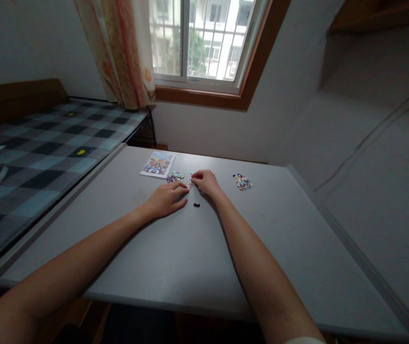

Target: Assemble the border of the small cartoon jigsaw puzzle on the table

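My left hand (170,198) lies low on the table with its fingers apart, the fingertips beside small jigsaw puzzle pieces (189,184). Across from it, my right hand (207,182) bends down over the same pieces, thumb and fingers pinched together; whatever is between them is too small to make out. A heap of mixed-colour puzzle pieces (175,177) sits just beyond my left fingers. Closer to me, a small dark piece or joined pair (196,205) lies by itself. Another heap of pieces (242,182) is off to the right.
A colourful printed picture sheet (157,164) lies at the table's back left. The pale table (190,267) has a raised rim on its sides. To the left is a bed with a checked cover (47,157); a curtain (125,52) and barred window are behind.
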Demonstrator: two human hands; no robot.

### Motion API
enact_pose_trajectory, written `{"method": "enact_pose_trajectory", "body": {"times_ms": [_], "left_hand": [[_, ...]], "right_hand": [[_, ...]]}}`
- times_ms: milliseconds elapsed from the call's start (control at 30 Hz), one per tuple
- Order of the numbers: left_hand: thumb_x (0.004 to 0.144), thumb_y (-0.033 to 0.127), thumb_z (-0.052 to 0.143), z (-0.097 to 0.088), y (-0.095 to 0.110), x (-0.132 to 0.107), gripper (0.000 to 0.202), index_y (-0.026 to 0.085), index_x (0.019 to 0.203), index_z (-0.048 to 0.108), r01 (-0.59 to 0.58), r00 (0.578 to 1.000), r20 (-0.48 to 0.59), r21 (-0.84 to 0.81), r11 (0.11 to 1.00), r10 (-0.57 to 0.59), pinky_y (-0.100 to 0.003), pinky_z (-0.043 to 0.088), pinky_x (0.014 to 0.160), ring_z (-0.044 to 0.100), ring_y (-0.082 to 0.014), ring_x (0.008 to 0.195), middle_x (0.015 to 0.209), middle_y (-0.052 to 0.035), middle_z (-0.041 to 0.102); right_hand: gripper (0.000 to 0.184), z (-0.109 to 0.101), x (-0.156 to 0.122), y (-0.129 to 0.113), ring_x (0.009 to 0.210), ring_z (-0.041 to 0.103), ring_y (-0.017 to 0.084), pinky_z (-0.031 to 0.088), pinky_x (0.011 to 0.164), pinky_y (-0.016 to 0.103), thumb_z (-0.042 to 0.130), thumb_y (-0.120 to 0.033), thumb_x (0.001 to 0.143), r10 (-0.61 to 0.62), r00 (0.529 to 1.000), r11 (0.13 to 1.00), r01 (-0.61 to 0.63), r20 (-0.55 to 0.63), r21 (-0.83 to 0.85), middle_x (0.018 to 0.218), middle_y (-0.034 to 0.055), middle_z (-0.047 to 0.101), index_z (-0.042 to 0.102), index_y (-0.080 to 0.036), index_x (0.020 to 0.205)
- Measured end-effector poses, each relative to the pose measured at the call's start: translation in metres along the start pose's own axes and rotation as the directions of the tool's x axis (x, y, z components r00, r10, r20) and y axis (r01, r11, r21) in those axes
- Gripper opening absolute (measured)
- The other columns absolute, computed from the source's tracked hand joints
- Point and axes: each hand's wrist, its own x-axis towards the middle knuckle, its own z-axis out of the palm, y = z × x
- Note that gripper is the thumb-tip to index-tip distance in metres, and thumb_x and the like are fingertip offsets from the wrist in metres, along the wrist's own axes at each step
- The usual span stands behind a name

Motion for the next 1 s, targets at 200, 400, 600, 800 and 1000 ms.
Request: {"method": "enact_pose_trajectory", "body": {"times_ms": [200, 400, 600, 800, 1000], "left_hand": [[0.093, 0.036, 0.05, 0.0015, -0.0004, 0.0002, 0.03, 0.023, 0.115, 0.065, 0.004, 1.0, 0.002, 0.015, 1.0, -0.004, -0.039, 0.049, 0.092, 0.063, -0.0229, 0.102, 0.119, -0.0063, 0.064], [0.092, 0.035, 0.05, 0.0022, -0.0012, 0.0006, 0.031, 0.022, 0.117, 0.065, -0.002, 1.0, -0.001, 0.021, 1.0, 0.002, -0.039, 0.048, 0.094, 0.062, -0.0231, 0.104, 0.12, -0.0066, 0.063], [0.092, 0.036, 0.05, 0.0009, -0.0009, 0.0002, 0.031, 0.023, 0.116, 0.066, 0.004, 1.0, 0.0, 0.007, 1.0, -0.004, -0.039, 0.048, 0.095, 0.062, -0.023, 0.103, 0.119, -0.0067, 0.064], [0.092, 0.034, 0.05, 0.0002, -0.0012, -0.0003, 0.031, 0.023, 0.116, 0.066, -0.001, 1.0, -0.016, -0.019, 1.0, 0.001, -0.04, 0.048, 0.094, 0.062, -0.0232, 0.103, 0.118, -0.0072, 0.064], [0.092, 0.036, 0.05, 0.0003, -0.0016, -0.0007, 0.031, 0.023, 0.116, 0.065, -0.002, 1.0, -0.007, -0.005, 1.0, 0.002, -0.039, 0.048, 0.094, 0.062, -0.0229, 0.103, 0.119, -0.0068, 0.064]], "right_hand": [[0.017, 0.0043, 0.0009, 0.0016, 0.081, 0.067, 0.015, 0.049, 0.077, 0.023, 0.068, -0.017, 0.077, -0.025, 0.999, 0.999, 0.024, -0.023, -0.042, 0.09, 0.0081, 0.075, 0.076, -0.014, 0.092], [0.019, 0.0076, 0.0038, 0.0019, 0.079, 0.065, 0.015, 0.048, 0.077, 0.024, 0.067, -0.018, 0.077, -0.057, 0.998, 0.991, 0.054, -0.017, -0.122, 0.088, 0.0078, 0.075, 0.076, -0.014, 0.093], [0.017, 0.0088, 0.0035, 0.0029, 0.08, 0.066, 0.015, 0.049, 0.077, 0.024, 0.067, -0.018, 0.077, -0.047, 0.999, 0.995, 0.044, -0.027, -0.094, 0.088, 0.0075, 0.075, 0.076, -0.015, 0.092], [0.016, 0.0045, 0.0009, 0.0059, 0.085, 0.068, 0.015, 0.049, 0.081, 0.023, 0.063, -0.015, 0.08, -0.006, 0.998, 0.999, 0.009, -0.055, 0.052, 0.093, 0.007, 0.076, 0.076, -0.016, 0.089], [0.019, 0.0025, 0.0033, 0.0085, 0.087, 0.069, 0.015, 0.05, 0.082, 0.023, 0.06, -0.012, 0.082, 0.02, 0.997, 0.996, -0.014, -0.068, 0.088, 0.095, 0.0072, 0.076, 0.076, -0.016, 0.09]]}}
